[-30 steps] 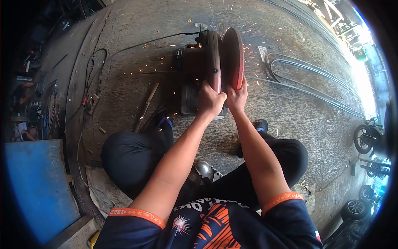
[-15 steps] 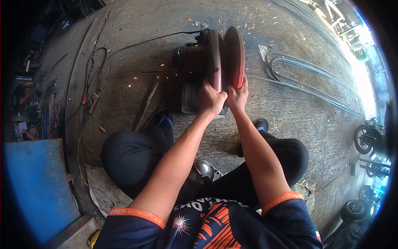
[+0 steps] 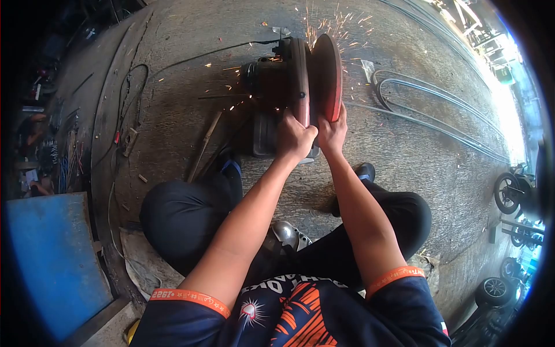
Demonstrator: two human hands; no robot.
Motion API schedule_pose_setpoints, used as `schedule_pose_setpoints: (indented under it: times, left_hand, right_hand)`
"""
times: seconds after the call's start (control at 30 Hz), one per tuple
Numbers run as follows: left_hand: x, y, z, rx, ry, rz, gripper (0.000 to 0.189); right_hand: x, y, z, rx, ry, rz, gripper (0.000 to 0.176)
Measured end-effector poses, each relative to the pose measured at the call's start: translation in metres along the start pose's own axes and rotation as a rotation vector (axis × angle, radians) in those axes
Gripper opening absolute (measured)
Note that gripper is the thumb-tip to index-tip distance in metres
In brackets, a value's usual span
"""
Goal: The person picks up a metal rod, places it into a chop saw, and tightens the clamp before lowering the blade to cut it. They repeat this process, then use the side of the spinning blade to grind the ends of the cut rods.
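Note:
On the floor ahead of me stands a cut-off saw (image 3: 269, 78), with its curved reddish-brown guard (image 3: 299, 66) facing me. My left hand (image 3: 296, 139) is closed around the lower end of this guard; its fingertips are hidden. Just to the right, my right hand (image 3: 333, 134) grips the lower rim of a brown round disc with a red edge (image 3: 330, 75), fingers on its outer side. The disc stands upright beside the guard, with a narrow dark gap between them. Orange sparks (image 3: 338, 26) spray from behind and above the disc. Where the disc touches the saw is hidden.
A black cable (image 3: 219, 53) runs left from the saw. Bent metal rods (image 3: 439, 95) lie on the right, and a wooden stick (image 3: 205, 141) lies left. A blue panel (image 3: 55, 254) stands at lower left. My bent knees flank my arms. Motorcycles (image 3: 507, 194) are at far right.
The sparks have grown denser and spread higher above the saw. The disc's top has shifted slightly up and left; both hands keep their grip in nearly the same place.

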State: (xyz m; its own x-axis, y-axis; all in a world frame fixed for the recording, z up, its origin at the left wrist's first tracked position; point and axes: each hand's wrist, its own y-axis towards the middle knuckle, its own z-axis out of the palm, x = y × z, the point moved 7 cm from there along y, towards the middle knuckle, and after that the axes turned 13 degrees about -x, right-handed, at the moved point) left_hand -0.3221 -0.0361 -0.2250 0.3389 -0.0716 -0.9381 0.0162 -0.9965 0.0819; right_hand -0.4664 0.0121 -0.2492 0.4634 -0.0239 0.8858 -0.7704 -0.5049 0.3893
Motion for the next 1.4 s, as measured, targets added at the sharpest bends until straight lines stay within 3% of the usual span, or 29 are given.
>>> schedule_pose_setpoints:
  times: [0.1, 0.33, 0.4, 0.5, 0.83, 1.03, 1.17, 1.33, 1.4]
  left_hand:
    - [0.004, 0.000, 0.003, 0.046, 0.011, -0.034, 0.052]
    - [-0.005, -0.002, 0.000, 0.074, -0.032, -0.070, 0.052]
    - [0.000, 0.001, 0.002, 0.044, 0.001, 0.003, 0.041]
    - [-0.005, 0.001, -0.002, -0.049, -0.020, 0.110, 0.039]
    - [-0.003, -0.002, -0.002, 0.035, 0.045, -0.041, 0.038]
    - [-0.012, -0.003, -0.008, -0.029, 0.077, 0.005, 0.042]
    - [-0.008, 0.000, -0.004, 0.006, 0.120, 0.005, 0.048]
    - [-0.014, -0.003, -0.007, 0.041, 0.229, -0.011, 0.052]
    - [-0.009, -0.002, -0.003, 0.023, -0.005, 0.050, 0.052]
  right_hand:
    - [0.001, 0.000, 0.000, -0.010, -0.004, -0.027, 0.061]
    - [-0.001, -0.001, 0.000, -0.005, -0.025, -0.006, 0.062]
    - [-0.001, -0.001, 0.001, -0.026, -0.027, -0.045, 0.062]
    - [0.002, -0.002, -0.002, -0.034, -0.018, -0.053, 0.062]
    - [0.000, -0.002, -0.001, -0.031, 0.000, 0.000, 0.063]
    - [-0.002, -0.002, 0.000, -0.028, -0.027, 0.047, 0.063]
    - [-0.001, -0.002, 0.001, -0.030, -0.087, -0.046, 0.064]
    - [-0.004, -0.003, 0.000, -0.018, -0.041, 0.027, 0.064]
    - [-0.003, -0.003, 0.001, -0.028, -0.039, -0.026, 0.063]
